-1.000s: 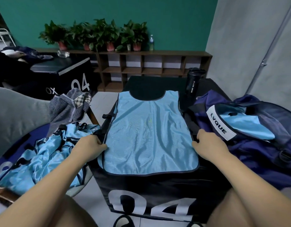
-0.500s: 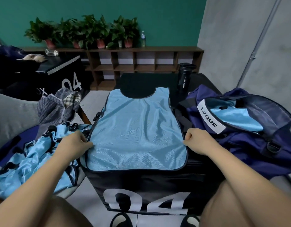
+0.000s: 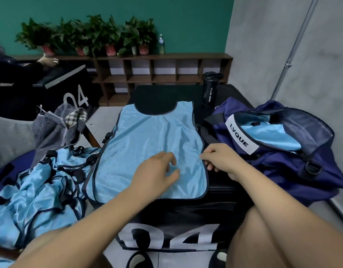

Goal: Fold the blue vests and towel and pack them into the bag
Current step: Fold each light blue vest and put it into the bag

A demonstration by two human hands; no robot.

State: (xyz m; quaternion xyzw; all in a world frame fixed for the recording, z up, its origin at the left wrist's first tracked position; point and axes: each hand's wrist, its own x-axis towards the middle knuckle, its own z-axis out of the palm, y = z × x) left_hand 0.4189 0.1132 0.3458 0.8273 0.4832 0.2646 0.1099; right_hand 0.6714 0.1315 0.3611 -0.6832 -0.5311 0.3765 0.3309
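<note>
Head view: blue vest (image 3: pixel 267 135) in bag (image 3: pixel 282 171)

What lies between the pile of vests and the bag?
In the head view, a vest lies flat on a black box there, the left hand over it, the right hand pinching its edge.

Site: gym or sports-club room. Evidence: black padded box printed white "04" (image 3: pixel 186 213) under left hand (image 3: pixel 157 171); matching numbered box (image 3: pixel 70 91) far beyond it; black "SPORT BOTTLE" shaker (image 3: pixel 211 89) beyond right hand (image 3: pixel 223 161); brown wooden cubby shelf (image 3: pixel 163 76) behind.
</note>
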